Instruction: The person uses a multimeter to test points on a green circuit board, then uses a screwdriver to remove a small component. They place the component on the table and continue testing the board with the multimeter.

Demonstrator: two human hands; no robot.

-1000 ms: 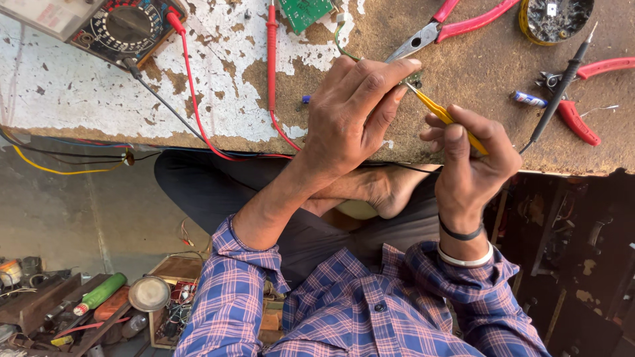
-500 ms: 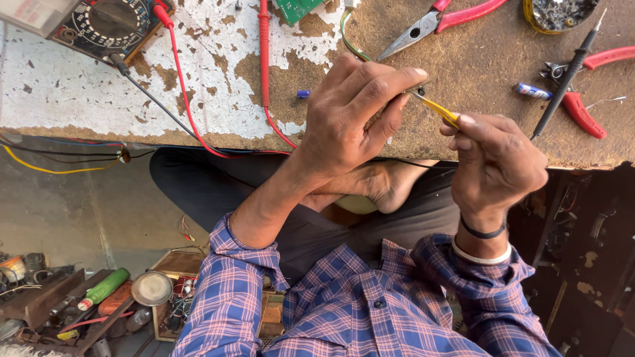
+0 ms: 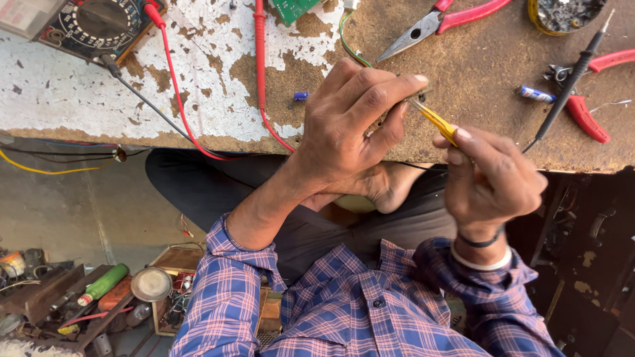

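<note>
At frame centre, the right hand (image 3: 493,182) grips a slim yellow-handled tool (image 3: 433,120) whose tip meets the left hand's (image 3: 350,125) pinched fingers above the worn brown workbench (image 3: 463,73).

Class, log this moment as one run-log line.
left hand: pinching small part | right hand: holding yellow tool | tip at left fingers | over workbench

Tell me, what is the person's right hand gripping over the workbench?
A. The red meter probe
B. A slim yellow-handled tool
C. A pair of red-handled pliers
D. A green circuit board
B: the right hand pinches a slim yellow-handled tool, whose tip meets the fingers of the left hand, while the red-handled pliers lie untouched on the bench.
</note>
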